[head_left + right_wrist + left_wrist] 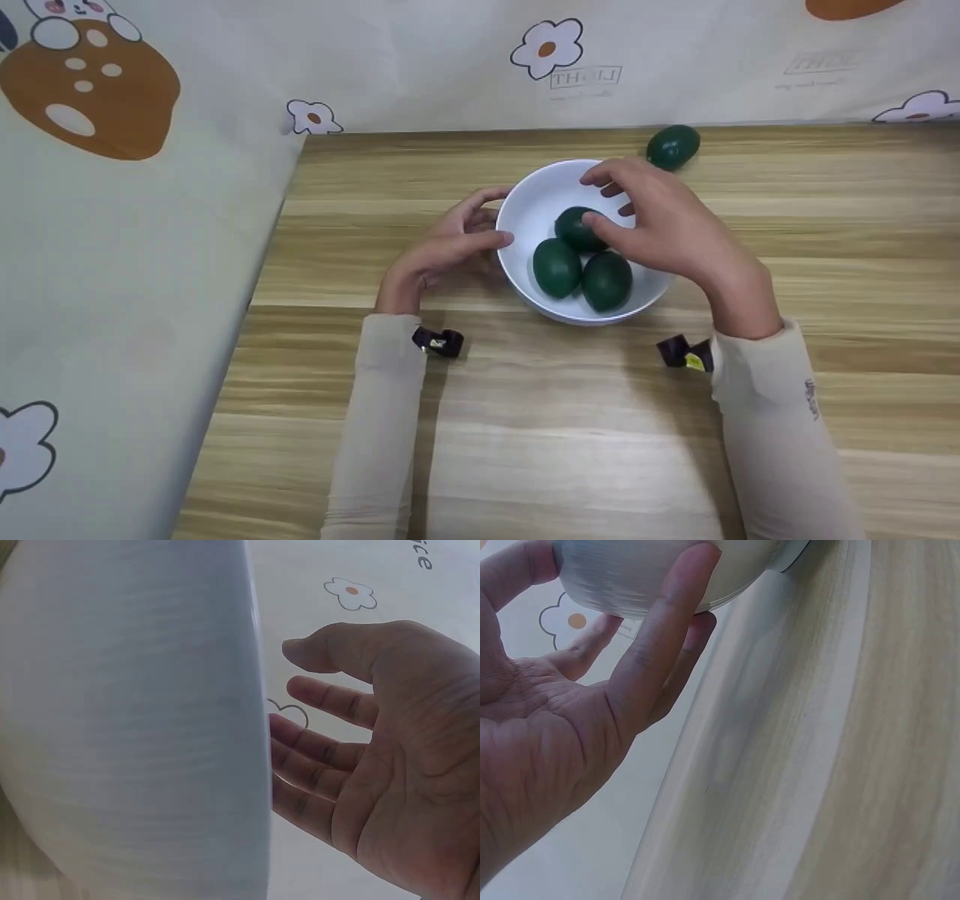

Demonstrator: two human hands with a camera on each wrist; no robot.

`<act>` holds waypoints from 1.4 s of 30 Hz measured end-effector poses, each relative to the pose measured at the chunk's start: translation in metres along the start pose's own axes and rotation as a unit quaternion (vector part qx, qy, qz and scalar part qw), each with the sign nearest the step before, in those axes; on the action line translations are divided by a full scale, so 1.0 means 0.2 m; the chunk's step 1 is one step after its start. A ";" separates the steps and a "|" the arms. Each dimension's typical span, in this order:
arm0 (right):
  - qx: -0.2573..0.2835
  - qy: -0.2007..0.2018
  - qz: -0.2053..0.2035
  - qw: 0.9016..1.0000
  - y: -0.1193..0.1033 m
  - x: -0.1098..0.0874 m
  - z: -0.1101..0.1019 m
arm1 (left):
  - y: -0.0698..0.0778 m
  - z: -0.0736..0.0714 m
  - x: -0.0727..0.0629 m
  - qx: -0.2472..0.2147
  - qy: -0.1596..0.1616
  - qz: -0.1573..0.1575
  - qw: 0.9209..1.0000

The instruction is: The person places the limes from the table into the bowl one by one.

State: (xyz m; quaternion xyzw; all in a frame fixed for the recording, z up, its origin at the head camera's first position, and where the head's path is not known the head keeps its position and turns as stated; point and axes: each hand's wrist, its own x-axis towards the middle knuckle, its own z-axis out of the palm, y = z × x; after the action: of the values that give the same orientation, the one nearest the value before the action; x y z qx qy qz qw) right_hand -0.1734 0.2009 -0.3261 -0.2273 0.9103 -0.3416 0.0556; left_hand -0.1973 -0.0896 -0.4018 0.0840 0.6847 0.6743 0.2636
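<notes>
A white bowl (529, 214) stands on the wooden table with three dark green eggs inside: one at the left (557, 268), one at the right (607, 281) and one behind them (579, 229). My left hand (457, 236) holds the bowl's left side, thumb at the rim. In the left wrist view, that hand's fingers spread around the bowl's ridged outer wall (637, 577). Over the bowl's right side hovers my right hand (667, 217), its fingers loosely bent and nothing between them. From the right wrist, the hand (405, 757) appears beyond the bowl's wall (142, 720), fingertips partly hidden.
Another dark green egg (673, 148) lies on the table behind the bowl, to the right. The wooden tabletop (570, 435) meets a sheet (420, 67) printed with flowers at the back, and the sheet continues along the left side.
</notes>
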 end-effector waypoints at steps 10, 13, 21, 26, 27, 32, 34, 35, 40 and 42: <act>0.015 0.004 0.023 1.000 0.03 -0.01 -0.02 | -0.01 0.01 0.01 -0.004 -0.001 -0.007 1.000; 0.015 0.005 0.026 1.000 0.04 0.00 -0.03 | -0.01 0.01 0.00 -0.007 -0.001 -0.008 1.000; 0.016 0.016 0.024 0.999 0.06 0.00 -0.05 | -0.01 0.01 0.01 0.004 0.001 0.003 1.000; 0.017 0.020 0.022 0.999 0.09 0.00 -0.06 | -0.02 0.01 0.02 0.001 -0.002 0.001 1.000; 0.018 0.022 0.020 0.999 0.10 0.00 -0.07 | -0.02 0.01 0.02 -0.001 -0.004 0.001 1.000; 0.021 0.031 0.011 0.999 0.13 0.03 -0.09 | -0.01 0.01 0.02 -0.005 -0.004 -0.002 1.000; 0.018 0.030 0.017 0.999 0.13 0.03 -0.09 | -0.01 0.00 0.01 0.000 -0.002 -0.002 1.000; 0.015 0.029 0.020 0.999 0.14 0.04 -0.10 | -0.01 0.00 0.01 0.002 -0.001 -0.002 1.000; 0.014 0.031 0.030 0.999 0.15 0.05 -0.11 | 0.00 0.00 0.00 -0.003 -0.003 -0.003 1.000; 0.015 0.035 0.029 0.999 0.16 0.06 -0.12 | 0.00 0.00 0.00 -0.004 -0.002 -0.003 1.000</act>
State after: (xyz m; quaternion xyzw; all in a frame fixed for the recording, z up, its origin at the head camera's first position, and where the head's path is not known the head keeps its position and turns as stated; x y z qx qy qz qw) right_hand -0.2012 0.2309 -0.3272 -0.1877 0.9128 -0.3608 0.0374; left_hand -0.1969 -0.0896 -0.4019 0.0824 0.6818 0.6759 0.2677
